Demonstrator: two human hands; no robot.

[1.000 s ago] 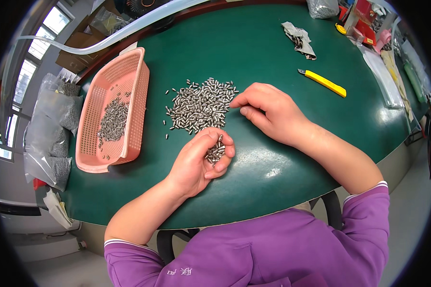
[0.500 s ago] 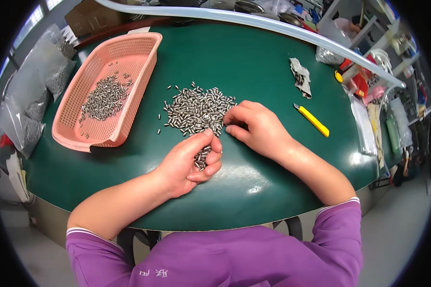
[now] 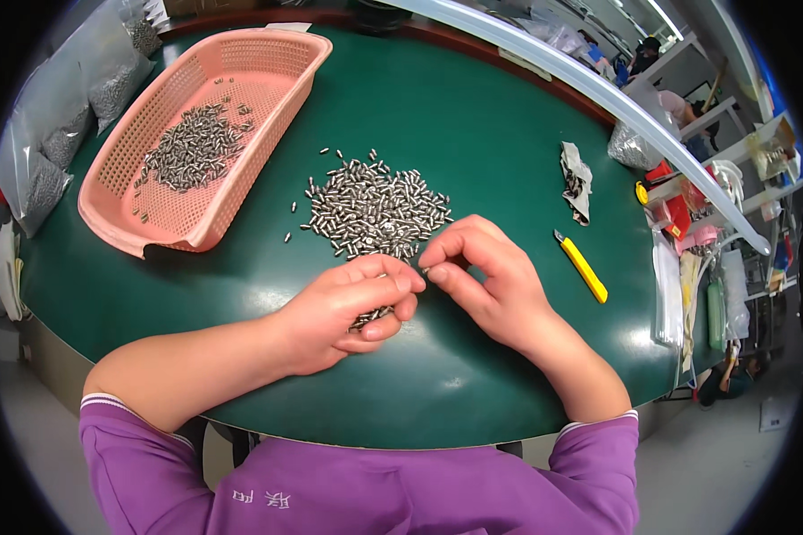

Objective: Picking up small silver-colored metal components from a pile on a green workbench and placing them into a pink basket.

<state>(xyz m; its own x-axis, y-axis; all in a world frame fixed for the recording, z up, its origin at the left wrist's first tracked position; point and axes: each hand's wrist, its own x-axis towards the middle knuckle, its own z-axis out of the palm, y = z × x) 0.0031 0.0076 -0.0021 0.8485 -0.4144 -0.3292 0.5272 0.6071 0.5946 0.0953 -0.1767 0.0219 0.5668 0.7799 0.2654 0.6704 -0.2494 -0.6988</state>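
My left hand (image 3: 323, 314) is curled, palm up, around several small silvery metal pins (image 3: 369, 317); its thumb and fingertips come together at the near edge of a pile. That pile of the same short metal pins (image 3: 379, 207) lies loose on the green table. Just right of the left fingertips, my right hand (image 3: 495, 283) pinches one tiny metal piece (image 3: 426, 270) between thumb and index finger. The two hands are close but apart. Part of what lies in the left palm is hidden by its fingers.
At the left stands a pink plastic basket (image 3: 281, 134) with more metal pins inside. Clear bags of metal parts (image 3: 62, 138) line the far left edge. A yellow utility knife (image 3: 583, 269) and a crumpled wrapper (image 3: 576, 181) lie on the right. A pale bar (image 3: 589, 85) crosses overhead.
My right hand has drawn back from the pile's edge toward me, with a small piece now showing in its pinch. The left fingers have closed further over the pins. The whole view has tilted.
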